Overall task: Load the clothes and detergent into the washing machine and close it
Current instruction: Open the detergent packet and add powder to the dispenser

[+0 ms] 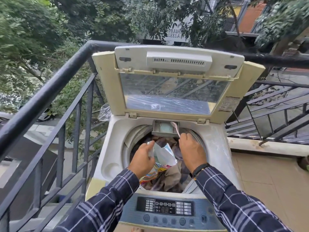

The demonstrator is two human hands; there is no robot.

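A top-loading washing machine (215, 141) stands open, its lid (173, 77) folded upright at the back. Dark and brown clothes (168, 180) fill the drum. My left hand (142, 158) grips a colourful detergent packet (163, 156), open end up, over the drum. My right hand (190, 148) holds a thin pink scoop (176, 128) whose far end rests in the detergent drawer (164, 128), which is pulled out at the drum's back rim.
A black metal balcony railing (50, 91) runs close along the left and behind the machine. The control panel (165, 208) faces me at the front. Tiled floor (267, 178) and a low ledge lie to the right. A clear plastic bag (105, 113) sits behind the left corner.
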